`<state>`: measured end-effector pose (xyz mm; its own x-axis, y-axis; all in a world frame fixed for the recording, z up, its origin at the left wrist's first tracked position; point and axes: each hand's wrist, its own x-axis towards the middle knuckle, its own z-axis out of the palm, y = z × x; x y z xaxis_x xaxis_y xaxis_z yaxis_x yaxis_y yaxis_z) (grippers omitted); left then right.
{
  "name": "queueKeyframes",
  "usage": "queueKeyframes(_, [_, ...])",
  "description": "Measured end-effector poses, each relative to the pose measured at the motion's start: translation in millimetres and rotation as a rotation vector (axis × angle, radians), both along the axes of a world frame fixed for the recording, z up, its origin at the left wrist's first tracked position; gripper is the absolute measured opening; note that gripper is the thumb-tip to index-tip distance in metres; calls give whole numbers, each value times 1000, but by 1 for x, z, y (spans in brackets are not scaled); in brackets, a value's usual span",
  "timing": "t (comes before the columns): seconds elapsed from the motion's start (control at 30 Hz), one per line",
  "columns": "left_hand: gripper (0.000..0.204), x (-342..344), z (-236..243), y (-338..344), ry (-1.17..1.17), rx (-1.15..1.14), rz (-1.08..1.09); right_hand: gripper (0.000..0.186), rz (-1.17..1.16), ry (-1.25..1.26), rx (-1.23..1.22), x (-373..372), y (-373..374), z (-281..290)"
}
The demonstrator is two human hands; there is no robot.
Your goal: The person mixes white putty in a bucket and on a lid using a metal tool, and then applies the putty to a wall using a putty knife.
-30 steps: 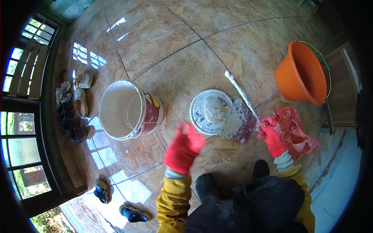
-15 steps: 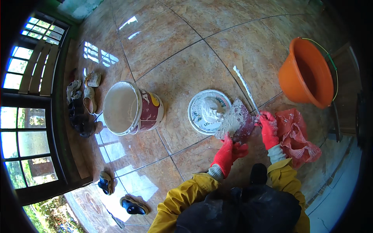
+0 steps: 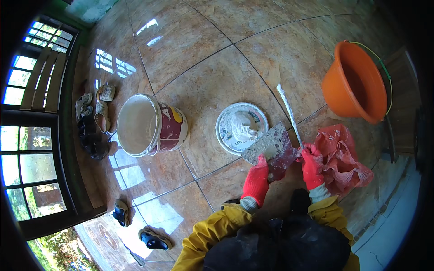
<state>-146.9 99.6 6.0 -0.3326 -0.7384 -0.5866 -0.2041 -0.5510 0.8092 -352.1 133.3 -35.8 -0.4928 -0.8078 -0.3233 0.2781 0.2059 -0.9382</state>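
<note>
Left hand: the person's left hand (image 3: 256,183), in a red knitted glove, has its grip closed on the near edge of a flat purple board smeared with grey paste (image 3: 276,148); the thumb lies over the smeared face, while the fingers are mostly hidden, apparently bearing it from below
Right hand: the right hand (image 3: 312,167), in a matching red glove, has its grip closed round the near end of a long thin tool caked in white paste (image 3: 288,110); whether this glove also touches the board's right edge cannot be told
Tool: it points away from the body, probably so that its coated length stays off both gloves
Board: held low between the hands, one corner overlapping the lid's rim in view, perhaps so that drips land there
Lid: a round white plastic lid (image 3: 220,135) lies on the brown tiled floor (image 3: 199,81), bearing a heap of white paste (image 3: 244,127), presumably kept central for easy reach
Buckets: a white-and-maroon plastic bucket (image 3: 172,128) stands to the left, an orange plastic bucket (image 3: 332,97) farther right, both leaving the middle free
Bag: a crumpled red plastic bag (image 3: 346,162) lies just beside the right hand
</note>
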Motion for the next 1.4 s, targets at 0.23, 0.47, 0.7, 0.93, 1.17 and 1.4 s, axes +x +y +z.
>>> queueKeyframes(0.23, [66, 45, 35, -16, -365, -770, -352, 21, 106, -253, -54, 9, 21, 44])
queueKeyframes(0.47, [55, 98, 70, -51, -267, -860, -399, 26, 91, -107, 41, -24, 11, 83])
queueKeyframes(0.7, [46, 92, 120, -65, -409, -777, -377, 28, 356, 52, -133, -5, -11, 81])
queueKeyframes(0.93, [48, 97, 127, -78, -505, -999, -375, 27, 408, -83, -205, 12, -17, 86])
queueKeyframes(1.17, [54, 99, 129, -88, -533, -1182, -449, 27, 445, -98, -291, 26, -27, 92])
queueKeyframes(1.4, [48, 105, 133, -89, -445, -1269, -394, 30, 445, 119, -337, 21, -30, 84])
